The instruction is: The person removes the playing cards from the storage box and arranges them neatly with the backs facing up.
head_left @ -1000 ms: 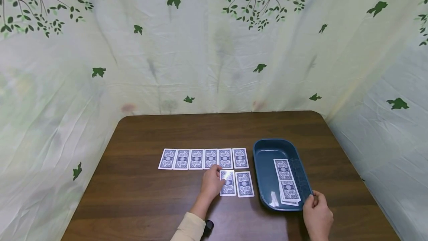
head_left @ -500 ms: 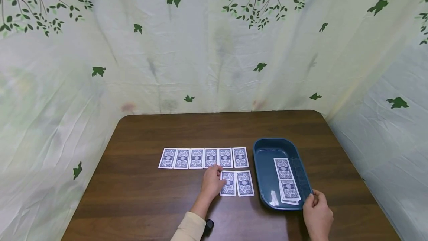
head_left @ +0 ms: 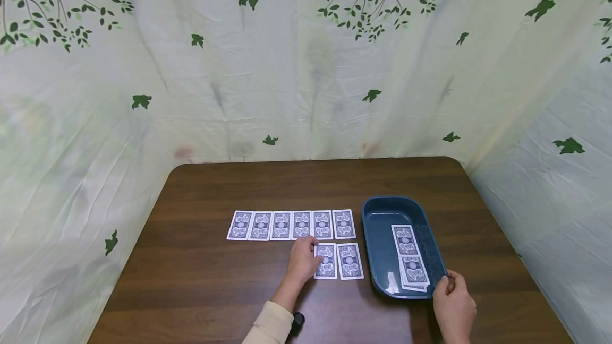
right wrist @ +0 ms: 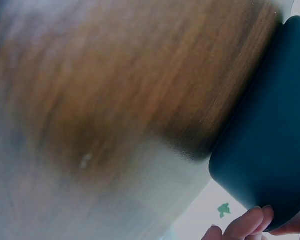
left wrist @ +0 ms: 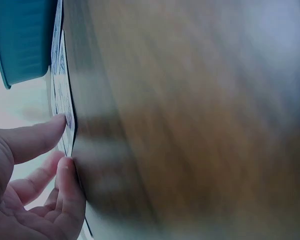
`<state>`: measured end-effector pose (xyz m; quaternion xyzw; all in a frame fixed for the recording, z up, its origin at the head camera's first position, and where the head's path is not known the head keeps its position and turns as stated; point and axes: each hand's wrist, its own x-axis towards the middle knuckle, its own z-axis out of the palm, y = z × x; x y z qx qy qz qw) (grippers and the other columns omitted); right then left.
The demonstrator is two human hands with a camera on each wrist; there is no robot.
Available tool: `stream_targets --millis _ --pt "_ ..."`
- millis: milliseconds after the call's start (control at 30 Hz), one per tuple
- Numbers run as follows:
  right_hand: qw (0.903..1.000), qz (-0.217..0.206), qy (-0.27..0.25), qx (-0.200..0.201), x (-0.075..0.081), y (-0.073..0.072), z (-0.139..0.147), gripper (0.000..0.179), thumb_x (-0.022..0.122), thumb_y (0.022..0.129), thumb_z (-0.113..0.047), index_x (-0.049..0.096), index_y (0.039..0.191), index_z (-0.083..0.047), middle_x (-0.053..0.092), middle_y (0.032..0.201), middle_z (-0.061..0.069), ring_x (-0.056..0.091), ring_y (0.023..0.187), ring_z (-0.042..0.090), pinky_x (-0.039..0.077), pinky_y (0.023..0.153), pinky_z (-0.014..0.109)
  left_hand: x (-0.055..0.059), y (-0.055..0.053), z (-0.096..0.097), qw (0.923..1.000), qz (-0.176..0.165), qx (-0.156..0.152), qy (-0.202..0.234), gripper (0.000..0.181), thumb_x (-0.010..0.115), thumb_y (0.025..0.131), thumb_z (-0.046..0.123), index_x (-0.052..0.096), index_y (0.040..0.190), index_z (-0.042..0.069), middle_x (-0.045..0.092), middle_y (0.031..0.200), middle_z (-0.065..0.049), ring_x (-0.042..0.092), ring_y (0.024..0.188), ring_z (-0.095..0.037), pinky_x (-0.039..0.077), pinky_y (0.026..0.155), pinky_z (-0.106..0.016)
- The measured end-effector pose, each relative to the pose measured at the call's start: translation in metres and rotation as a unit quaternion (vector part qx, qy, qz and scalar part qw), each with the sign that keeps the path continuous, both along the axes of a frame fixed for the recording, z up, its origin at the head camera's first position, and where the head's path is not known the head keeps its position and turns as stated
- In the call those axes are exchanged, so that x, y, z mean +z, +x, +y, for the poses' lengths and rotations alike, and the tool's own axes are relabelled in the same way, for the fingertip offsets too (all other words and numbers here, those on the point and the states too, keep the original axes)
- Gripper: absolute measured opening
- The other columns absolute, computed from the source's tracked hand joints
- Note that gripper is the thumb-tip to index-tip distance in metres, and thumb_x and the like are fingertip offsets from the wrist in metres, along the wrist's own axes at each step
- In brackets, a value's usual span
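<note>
My left hand point(head_left: 302, 261) is at the left edge of a face-down playing card point(head_left: 327, 265) with a blue-and-white back. In the left wrist view, the thumb point(left wrist: 45, 136) lies on the card's face and the fingertips meet its edge. A second card point(head_left: 350, 263) lies just right of it in the same front row. My right hand point(head_left: 454, 307) grips the near right corner of a dark blue tray point(head_left: 377, 248), its fingers at the rim in the right wrist view. Inside the tray, several cards point(head_left: 414, 271) lie overlapped, backs up.
Behind the front pair, a straight row of several face-down cards point(head_left: 281, 226) runs left from beside the tray. Everything rests on a brown wooden table point(head_left: 201, 280). A pale curtain point(head_left: 287, 68) printed with leaves and branches hangs beyond the far edge.
</note>
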<state>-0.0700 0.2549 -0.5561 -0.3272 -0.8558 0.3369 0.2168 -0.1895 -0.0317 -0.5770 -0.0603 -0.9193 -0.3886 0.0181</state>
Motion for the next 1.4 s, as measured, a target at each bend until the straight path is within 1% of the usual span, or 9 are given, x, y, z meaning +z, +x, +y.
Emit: stream_targets --millis 267,433,533,667,833,933,1067,1300,1400 --pt "0.9998 -0.017 -0.008 -0.001 0.001 -0.001 -0.001 0.030 0.045 0.095 -0.015 0.057 0.112 0.007 0.055 0.074 0.020 0.049 0.072 0.046 0.035 0.067 0.056 0.004 -0.004 -0.002 0.9998 -0.015 -0.007 0.008 0.029 0.079 0.070 -0.001 0.066 0.096 0.000 0.052 0.077 -0.004 0.048 0.072 -0.019 0.043 0.068 -0.035" --pt "0.9999 -0.013 -0.007 -0.002 0.001 0.000 0.000 0.029 0.046 0.095 -0.014 0.058 0.111 0.006 0.055 0.074 0.020 0.049 0.072 0.045 0.035 0.068 0.055 0.009 -0.006 0.000 0.9999 -0.005 -0.013 0.001 0.025 0.078 0.071 0.001 0.068 0.094 0.003 0.055 0.077 -0.003 0.050 0.070 -0.017 0.043 0.067 -0.034" --pt "1.0000 -0.007 -0.004 -0.003 0.001 0.000 0.001 0.028 0.046 0.095 -0.014 0.059 0.111 0.006 0.056 0.074 0.020 0.050 0.073 0.047 0.036 0.068 0.056 0.014 -0.009 0.004 0.9995 0.007 -0.029 -0.006 0.022 0.076 0.072 0.003 0.069 0.093 0.004 0.057 0.078 -0.003 0.051 0.070 -0.016 0.044 0.067 -0.034" --pt "1.0000 -0.002 -0.003 -0.001 0.000 0.000 0.001 0.029 0.046 0.095 -0.014 0.059 0.111 0.006 0.057 0.075 0.022 0.051 0.073 0.049 0.036 0.068 0.057 0.027 -0.015 0.012 0.9983 0.025 -0.053 -0.001 0.020 0.075 0.075 0.006 0.070 0.094 0.007 0.059 0.080 -0.002 0.054 0.072 -0.016 0.044 0.066 -0.033" --pt "1.0000 0.001 0.000 -0.002 -0.001 0.000 0.001 0.028 0.047 0.095 -0.014 0.059 0.110 0.006 0.057 0.074 0.021 0.051 0.072 0.048 0.036 0.068 0.056 0.042 -0.023 0.025 0.9971 0.027 -0.071 -0.001 0.020 0.075 0.078 0.010 0.071 0.097 0.008 0.057 0.079 0.002 0.053 0.070 -0.013 0.043 0.064 -0.030" --pt "1.0000 -0.003 -0.001 -0.001 -0.001 0.000 0.001 0.028 0.047 0.095 -0.014 0.059 0.111 0.006 0.057 0.074 0.020 0.051 0.071 0.046 0.035 0.067 0.055 0.048 -0.026 0.032 0.9960 0.032 -0.083 -0.001 0.020 0.074 0.078 0.009 0.071 0.097 0.007 0.058 0.078 0.002 0.052 0.068 -0.012 0.042 0.062 -0.029" --pt "1.0000 -0.003 -0.001 0.001 -0.001 0.000 0.002 0.029 0.047 0.095 -0.014 0.059 0.111 0.005 0.058 0.075 0.021 0.052 0.072 0.046 0.036 0.067 0.055 0.054 -0.030 0.042 0.9947 0.036 -0.096 0.001 0.018 0.073 0.079 0.009 0.070 0.097 0.007 0.060 0.079 0.001 0.055 0.071 -0.013 0.044 0.064 -0.029" --pt "1.0000 0.007 0.005 0.001 -0.002 0.000 0.002 0.028 0.048 0.094 -0.014 0.060 0.110 0.005 0.057 0.071 0.018 0.052 0.069 0.046 0.035 0.066 0.055 0.066 -0.034 0.064 0.9925 0.030 -0.118 0.007 0.015 0.072 0.083 0.011 0.070 0.097 0.007 0.061 0.080 0.001 0.057 0.074 -0.015 0.045 0.066 -0.029" --pt "1.0000 0.005 0.006 0.000 -0.002 -0.001 0.003 0.028 0.048 0.095 -0.015 0.061 0.110 0.004 0.056 0.070 0.016 0.052 0.069 0.045 0.035 0.065 0.054 0.071 -0.035 0.076 0.9911 0.013 -0.132 0.009 0.014 0.071 0.086 0.012 0.070 0.099 0.008 0.061 0.083 0.001 0.056 0.075 -0.013 0.046 0.068 -0.027"
